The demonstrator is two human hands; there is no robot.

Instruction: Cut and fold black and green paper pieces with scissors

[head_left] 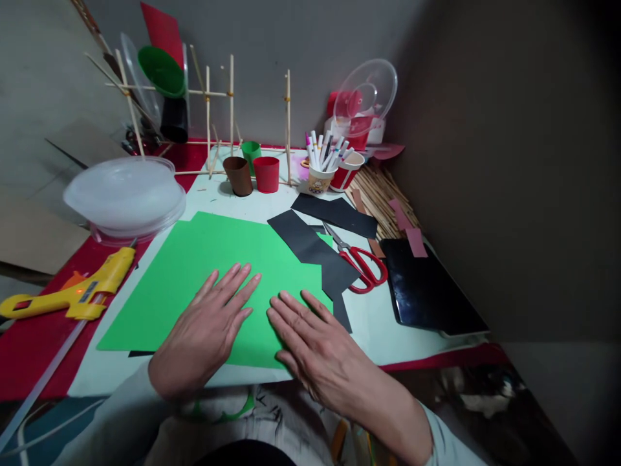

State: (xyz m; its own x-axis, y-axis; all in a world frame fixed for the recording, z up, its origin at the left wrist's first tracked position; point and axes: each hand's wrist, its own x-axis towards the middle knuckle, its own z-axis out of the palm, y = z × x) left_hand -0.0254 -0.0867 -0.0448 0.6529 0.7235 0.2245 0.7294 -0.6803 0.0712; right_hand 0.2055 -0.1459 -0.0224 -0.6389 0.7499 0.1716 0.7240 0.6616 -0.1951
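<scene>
Green paper [228,243] covers the near middle of the table, apparently in more than one sheet. My left hand [208,323] rests flat on it with the fingers stretched out. To the right, my right hand [315,343] also lies palm down on the green paper, fingers extended. Neither hand grips anything. Strips of black paper [310,243] lie against the right edge of the green paper. Beyond my right hand are scissors [366,268] with red handles, their blades partly spread.
A yellow glue gun [92,285] lies at the left, below stacked clear plastic lids [123,194]. Paper cups [266,175], a cup of markers [320,180] and a stick frame [231,97] stand behind. Wooden sticks [378,200] and a black tablet [427,285] lie right.
</scene>
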